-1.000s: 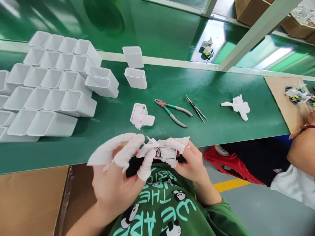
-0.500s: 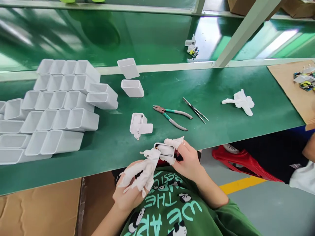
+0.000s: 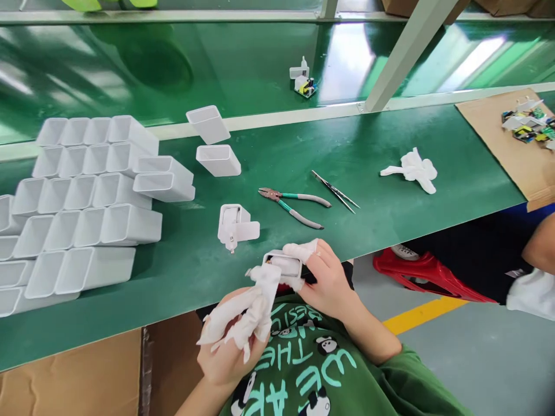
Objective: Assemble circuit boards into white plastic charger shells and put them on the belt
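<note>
My right hand (image 3: 325, 283), its thumb and fingertips covered in white, is closed around a white plastic housing (image 3: 284, 264). The housing's open end faces up and shows a dark inner edge and a white insert. My left hand (image 3: 234, 341), with loose white coverings on its fingers, pinches a flat white plastic piece (image 3: 271, 280) against the housing's left end. The coverings hide much of that grip. Just beyond, another white housing (image 3: 229, 218) stands on the green bench with a flat white flap and a small metal tip sticking out.
Pliers (image 3: 292, 207) and tweezers (image 3: 336, 192) lie beyond my hands. Rows of empty white housings (image 3: 130, 225) fill the left side. Crumpled white finger coverings (image 3: 414, 169) lie to the right, near cardboard (image 3: 485, 127) with circuit boards (image 3: 529, 124). A co-worker's arm (image 3: 540, 245) is at far right.
The view has shifted, so the bench items appear farther left. Both hands keep hold of the same parts at the housing, with the left hand's fingers slightly turned.
</note>
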Available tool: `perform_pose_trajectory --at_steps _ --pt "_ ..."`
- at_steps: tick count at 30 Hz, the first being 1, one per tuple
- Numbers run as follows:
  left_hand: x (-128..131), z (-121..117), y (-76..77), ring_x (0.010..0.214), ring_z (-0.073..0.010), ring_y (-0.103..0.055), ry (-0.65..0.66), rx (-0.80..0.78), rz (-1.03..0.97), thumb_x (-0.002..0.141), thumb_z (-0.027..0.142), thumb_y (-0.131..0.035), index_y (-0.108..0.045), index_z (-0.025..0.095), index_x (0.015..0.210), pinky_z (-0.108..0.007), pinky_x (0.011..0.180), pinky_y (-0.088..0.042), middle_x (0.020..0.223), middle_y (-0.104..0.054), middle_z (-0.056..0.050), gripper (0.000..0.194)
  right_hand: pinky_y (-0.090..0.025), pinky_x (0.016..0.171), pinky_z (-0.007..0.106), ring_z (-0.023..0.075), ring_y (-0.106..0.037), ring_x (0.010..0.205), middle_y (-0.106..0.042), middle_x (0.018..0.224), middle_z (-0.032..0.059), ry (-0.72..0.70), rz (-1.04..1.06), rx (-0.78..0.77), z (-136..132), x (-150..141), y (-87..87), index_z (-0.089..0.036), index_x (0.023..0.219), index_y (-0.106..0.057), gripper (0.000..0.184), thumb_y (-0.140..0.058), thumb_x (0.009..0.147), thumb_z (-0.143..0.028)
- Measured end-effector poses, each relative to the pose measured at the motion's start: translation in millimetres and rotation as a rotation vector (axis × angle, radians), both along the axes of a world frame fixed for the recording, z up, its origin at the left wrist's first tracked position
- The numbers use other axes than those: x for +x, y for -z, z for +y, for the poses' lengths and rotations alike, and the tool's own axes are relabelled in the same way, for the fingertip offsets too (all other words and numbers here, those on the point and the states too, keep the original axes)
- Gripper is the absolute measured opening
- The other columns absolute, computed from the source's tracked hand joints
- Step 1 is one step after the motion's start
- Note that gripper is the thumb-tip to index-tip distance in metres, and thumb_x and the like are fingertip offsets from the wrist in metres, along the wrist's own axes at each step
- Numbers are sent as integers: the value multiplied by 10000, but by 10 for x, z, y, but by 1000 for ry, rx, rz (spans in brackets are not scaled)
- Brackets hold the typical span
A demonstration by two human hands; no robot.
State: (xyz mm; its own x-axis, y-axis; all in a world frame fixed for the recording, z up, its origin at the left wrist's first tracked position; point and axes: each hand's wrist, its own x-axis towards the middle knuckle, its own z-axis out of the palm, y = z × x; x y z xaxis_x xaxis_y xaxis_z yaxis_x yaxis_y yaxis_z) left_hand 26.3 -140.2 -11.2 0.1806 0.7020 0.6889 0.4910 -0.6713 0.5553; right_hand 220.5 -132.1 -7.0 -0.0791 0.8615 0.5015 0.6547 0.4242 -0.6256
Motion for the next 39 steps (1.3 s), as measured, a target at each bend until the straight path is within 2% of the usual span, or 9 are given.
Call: perform_pose_trajectory --at_steps 3,5,9,12,19,25,29,34,39 --pt "22 54 -2 812 -213 -736 -31 116 45 758 15 -760 -739 191 984 -299 674 -576 906 -743 -73 288 -552 657 381 244 -584 788 -684 882 83 -20 -1 -18 29 7 33 -195 1243 -598 325 -655 923 -211" --pt "41 102 -4 794 -211 -737 -45 132 70 749 8 -765 -721 182 967 -300 683 -579 880 -740 -71 282 -541 644 376 242 -567 778 -677 874 80 -33 -19 -19 43 17 52 -199 1251 -595 331 -654 926 -223" --pt "132 181 -5 780 -209 -720 -28 182 101 790 11 -731 -673 162 844 -301 658 -569 870 -714 -91 171 -546 674 385 246 -577 809 -674 893 84 -65 -9 -16 49 36 66 -198 1257 -590 327 -630 932 -206" --pt "197 192 3 807 -210 -697 -6 214 78 805 7 -722 -646 150 762 -302 658 -569 884 -691 -104 167 -554 704 395 243 -580 827 -673 909 82 -69 -8 -31 45 42 64 -195 1258 -583 333 -608 926 -184" --pt "69 213 25 971 -258 -714 194 140 116 825 -3 -703 -713 138 877 -355 766 -621 1000 -721 -139 151 -565 726 399 247 -588 847 -675 925 89 -71 18 -28 44 37 92 -175 1212 -587 345 -621 871 -133" --pt "-98 332 -27 947 -280 -713 273 232 163 810 -18 -681 -613 156 704 -361 674 -625 844 -664 -90 214 -574 751 394 246 -591 876 -670 929 76 -86 60 -53 45 42 102 -200 1273 -587 380 -636 898 -166" --pt "-126 367 -61 921 -266 -698 340 232 193 842 -6 -644 -554 160 650 -349 641 -618 779 -611 -60 270 -570 753 392 250 -593 882 -675 946 86 -114 56 -34 56 76 96 -201 1317 -582 398 -641 923 -201" --pt "-94 325 -30 949 -279 -683 304 242 181 826 -47 -636 -563 142 655 -357 674 -626 726 -518 -31 266 -566 730 386 245 -592 849 -673 931 77 -139 36 -5 71 107 76 -218 1337 -559 444 -618 905 -136" --pt "-93 354 -56 928 -283 -690 310 284 200 839 -48 -607 -545 149 645 -357 659 -632 673 -418 9 284 -583 766 376 242 -621 901 -704 1005 98 -145 8 -77 62 126 25 -195 1306 -568 411 -624 905 -128"
